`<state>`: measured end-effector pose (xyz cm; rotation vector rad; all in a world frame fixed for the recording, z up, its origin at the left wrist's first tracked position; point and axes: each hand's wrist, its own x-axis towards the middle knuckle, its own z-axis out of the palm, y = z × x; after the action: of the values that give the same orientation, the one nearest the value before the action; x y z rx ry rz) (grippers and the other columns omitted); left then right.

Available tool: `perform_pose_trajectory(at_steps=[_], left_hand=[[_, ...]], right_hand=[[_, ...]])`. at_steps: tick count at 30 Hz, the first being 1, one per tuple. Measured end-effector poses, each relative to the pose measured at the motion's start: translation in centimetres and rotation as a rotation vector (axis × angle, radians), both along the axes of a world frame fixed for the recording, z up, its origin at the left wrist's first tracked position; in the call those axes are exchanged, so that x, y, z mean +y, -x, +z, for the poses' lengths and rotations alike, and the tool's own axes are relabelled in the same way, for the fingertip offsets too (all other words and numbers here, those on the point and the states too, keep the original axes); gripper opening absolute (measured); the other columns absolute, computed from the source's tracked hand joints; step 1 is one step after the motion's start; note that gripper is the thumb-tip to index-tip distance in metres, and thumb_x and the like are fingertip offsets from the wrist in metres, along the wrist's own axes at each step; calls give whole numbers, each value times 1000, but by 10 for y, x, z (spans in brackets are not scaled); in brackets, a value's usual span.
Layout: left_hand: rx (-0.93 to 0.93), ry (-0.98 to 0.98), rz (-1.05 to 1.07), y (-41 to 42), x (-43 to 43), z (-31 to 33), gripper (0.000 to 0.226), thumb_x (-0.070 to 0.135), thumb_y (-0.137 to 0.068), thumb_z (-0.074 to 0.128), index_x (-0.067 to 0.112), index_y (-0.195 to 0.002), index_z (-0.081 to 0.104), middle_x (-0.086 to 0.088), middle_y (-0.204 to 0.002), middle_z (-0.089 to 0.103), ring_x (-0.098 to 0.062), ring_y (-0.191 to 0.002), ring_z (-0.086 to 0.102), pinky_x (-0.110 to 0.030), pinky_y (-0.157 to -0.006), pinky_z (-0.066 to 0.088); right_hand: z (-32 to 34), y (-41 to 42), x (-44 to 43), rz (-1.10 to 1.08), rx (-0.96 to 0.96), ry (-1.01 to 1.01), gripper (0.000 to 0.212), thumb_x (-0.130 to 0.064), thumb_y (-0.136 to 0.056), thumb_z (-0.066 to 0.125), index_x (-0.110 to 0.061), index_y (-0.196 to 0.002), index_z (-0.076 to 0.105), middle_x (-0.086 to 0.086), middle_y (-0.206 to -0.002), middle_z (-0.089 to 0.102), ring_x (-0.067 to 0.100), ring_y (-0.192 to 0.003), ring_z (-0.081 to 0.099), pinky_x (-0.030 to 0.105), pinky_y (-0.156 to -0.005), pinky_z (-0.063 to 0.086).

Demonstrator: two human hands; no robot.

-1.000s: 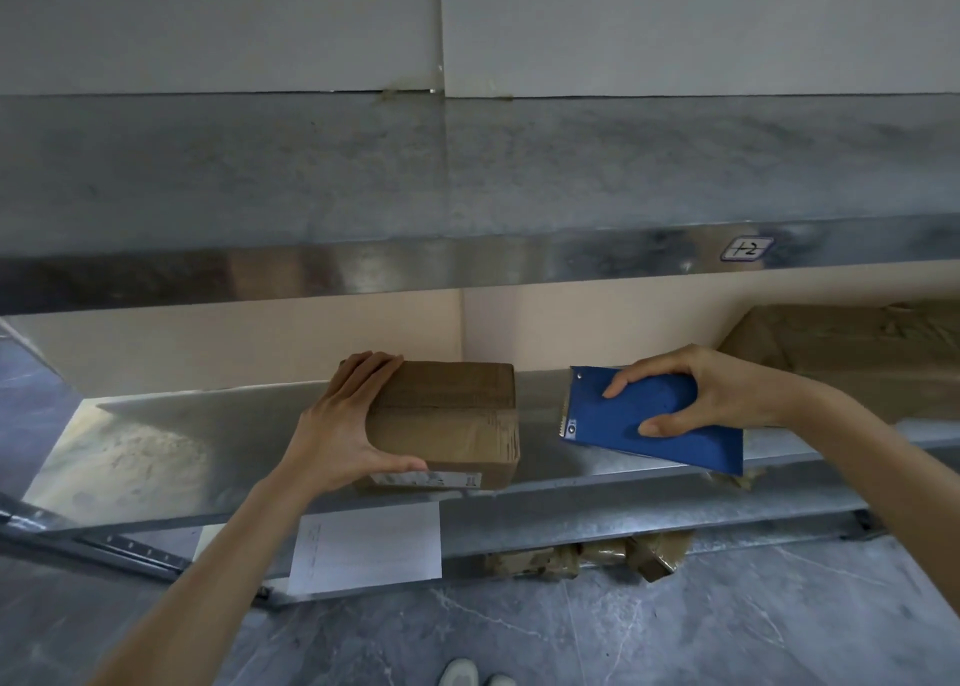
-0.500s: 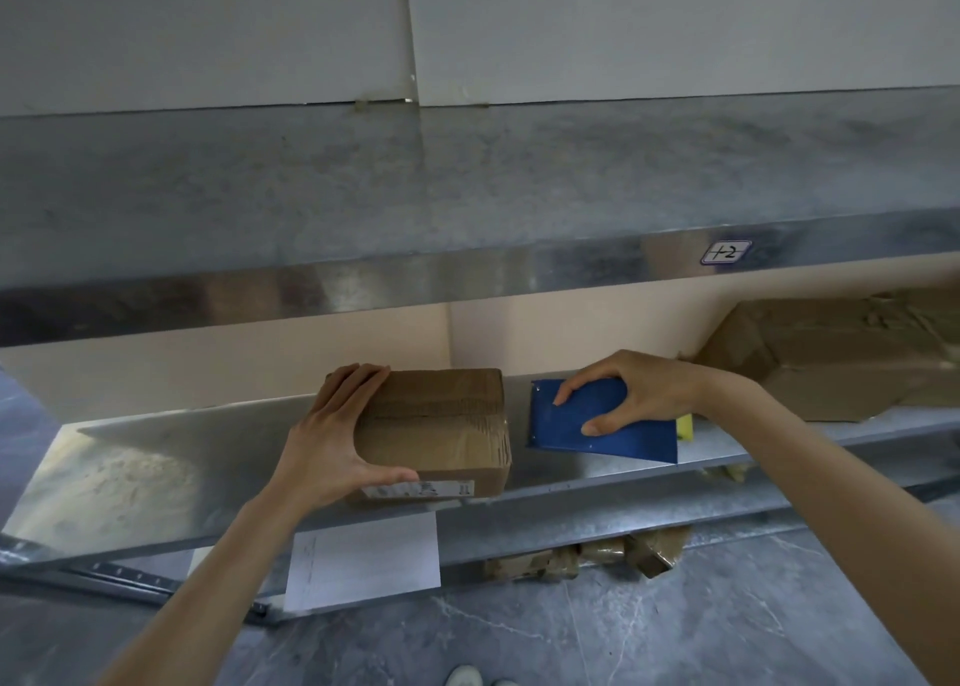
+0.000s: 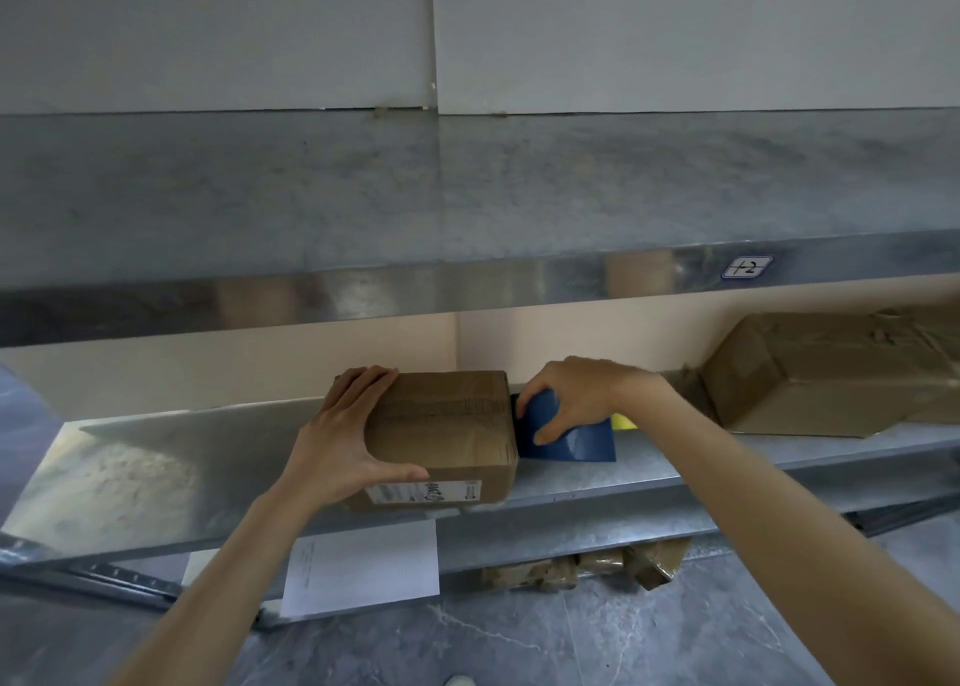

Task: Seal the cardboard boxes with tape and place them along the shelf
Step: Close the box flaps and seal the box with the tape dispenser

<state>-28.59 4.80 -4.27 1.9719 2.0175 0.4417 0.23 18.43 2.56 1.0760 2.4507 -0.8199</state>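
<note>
1. Head view shows my two bare hands working at the lower shelf (image 3: 675, 477), with the upper shelf (image 3: 467, 192) filling the top half of the picture.
2. My left grip (image 3: 345, 441) holds the left end of the small box (image 3: 447, 425). Its fingers lie over the top and its thumb runs along the front face, so it is closed around that end and steadies it.
3. My right grip (image 3: 576, 399) is curled round the blue tape dispenser (image 3: 571, 441). The dispenser's edge is pressed against the right end of the small box.
4. The small box sits on the lower shelf near the front lip, with its flaps down and a white label on its front face.
5. I cannot tell whether any tape already crosses its top seam.
6. A bigger box (image 3: 810, 379) lies further right on the same shelf, well apart from the small one. It is wrapped in wrinkled brown tape, so I judge it sealed and placed.
7. I judge the taping of the small box to be at its start, with the strip about to be drawn from the right end over the top.
8. What is left is to run and cut the tape, then set the small box in line along the shelf.
9. Below the shelf, a sheet of paper (image 3: 363, 566) hangs at the front and crumpled brown scraps (image 3: 587, 566) lie on the floor.
</note>
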Motion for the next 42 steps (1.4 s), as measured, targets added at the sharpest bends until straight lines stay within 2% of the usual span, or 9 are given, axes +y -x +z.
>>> perform_pose_trajectory(at_steps=[5, 9, 13, 17, 23, 28, 33, 36, 42], left_hand=[[-12, -1, 21, -1, -4, 0, 130, 103, -44, 50, 40, -153, 19, 20, -158, 17, -6, -148, 14, -48, -104, 46], [-47, -7, 73, 1, -8, 1, 128, 103, -41, 52, 43, -149, 21, 21, -156, 20, -6, -144, 23, -46, -104, 45], [-75, -19, 107, 6, -15, 2, 124, 102, -41, 55, 44, -147, 25, 22, -157, 20, -5, -146, 20, -48, -107, 41], [-98, -4, 113, 6, -16, 2, 123, 101, -44, 55, 44, -148, 25, 28, -160, 9, 1, -149, 5, -56, -108, 37], [-152, -8, 107, 6, -18, -1, 124, 99, -44, 57, 43, -150, 27, 25, -161, 7, 2, -149, -4, -52, -115, 25], [-224, -49, 73, 11, -19, -3, 121, 93, -47, 62, 38, -151, 32, 24, -162, 9, 7, -147, -7, -42, -118, 13], [-278, -130, 89, 9, -22, -6, 115, 86, -47, 69, 36, -146, 40, 22, -159, 21, 5, -148, 0, -39, -117, 13], [-304, -165, 90, 9, -23, -8, 113, 82, -46, 72, 35, -144, 43, 21, -157, 28, 3, -149, 5, -38, -118, 15], [-248, -212, 106, 7, -19, -13, 100, 91, -62, 53, 34, -144, 46, 24, -153, 32, -3, -149, 15, -41, -121, 10]], right_hand=[[-48, -6, -5, -125, 37, -176, 38, -45, -89, 62, -38, -126, 58, 0, -121, 66, 25, -101, 61, 40, -86, 53], [-86, -15, -7, -337, 95, -126, 52, -30, -92, 55, -42, -140, 39, 2, -127, 61, 26, -101, 60, 29, -74, 47], [-112, -11, -9, -327, 122, -54, 62, -14, -98, 49, -35, -149, 22, 8, -72, 58, 20, -58, 53, 28, -55, 44], [-122, -4, -12, -342, 150, -131, 66, -16, -100, 48, -36, -154, 13, 7, -60, 51, 20, -53, 49, 32, -55, 45], [-107, -6, -28, -346, 66, -370, 79, -38, -100, 48, -44, -152, -11, 5, -91, 66, 18, -64, 60, 26, -48, 45], [-86, 3, -42, -557, 475, -514, 56, -33, -100, 49, -34, -150, 26, 3, -128, 55, 22, -104, 59, 35, -75, 52], [-66, 47, -51, -708, 902, -55, 44, -30, -99, 54, -30, -141, 40, -11, -138, 46, 1, -128, 42, 14, -100, 33], [-65, 72, -62, -656, 954, 116, 39, -38, -99, 53, -50, -132, 36, -30, -136, 38, -16, -123, 34, -5, -91, 26], [-75, 84, -67, -569, 853, 10, 46, -62, -91, 41, -60, -135, 27, -25, -157, 14, -1, -145, 10, 24, -113, 20]])
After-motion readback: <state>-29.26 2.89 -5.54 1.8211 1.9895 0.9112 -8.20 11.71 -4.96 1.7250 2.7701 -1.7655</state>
